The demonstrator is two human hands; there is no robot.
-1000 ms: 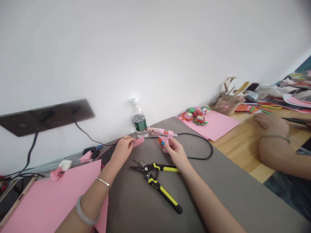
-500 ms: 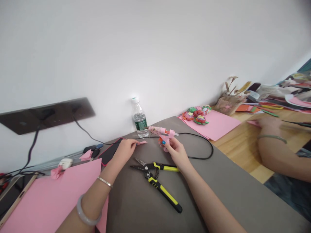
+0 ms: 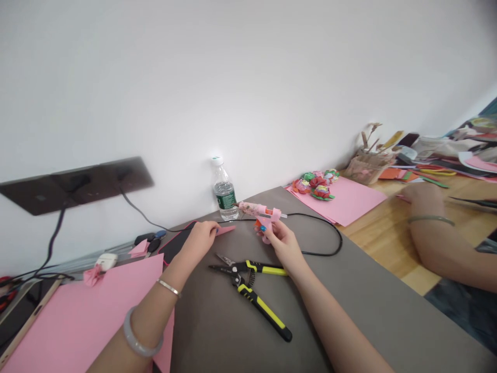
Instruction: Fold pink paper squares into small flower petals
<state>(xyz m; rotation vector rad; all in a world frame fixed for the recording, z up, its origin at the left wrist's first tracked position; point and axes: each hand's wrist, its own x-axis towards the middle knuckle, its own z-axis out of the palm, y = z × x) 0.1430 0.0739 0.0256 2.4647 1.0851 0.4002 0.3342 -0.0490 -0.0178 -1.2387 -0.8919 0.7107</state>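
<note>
My left hand [image 3: 202,238] pinches a small piece of pink paper [image 3: 225,229] that points to the right, just above the grey table [image 3: 217,326]. My right hand [image 3: 284,239] is wrapped round the handle of a pink hot glue gun [image 3: 254,209]. Its nozzle faces left, close to the water bottle [image 3: 225,194], and a clear glue stick [image 3: 283,215] pokes out at the back. Between my forearms lie wire-stripping pliers [image 3: 248,280] with yellow and black handles, jaws apart. A black phone [image 3: 175,245] rests partly hidden behind my left hand.
Pink sheets [image 3: 97,305] cover the left side. Several paper flowers [image 3: 318,184] sit on more pink paper [image 3: 355,199] at the back right. A black cable [image 3: 339,241] loops beside the glue gun. On the wooden table, a co-worker's arm [image 3: 430,228] lies near scissors [image 3: 476,201].
The pink paper in my left hand has turned slightly, and more of it shows. My right hand keeps the glue gun in nearly the same spot. The co-worker's hand has shifted slightly left.
</note>
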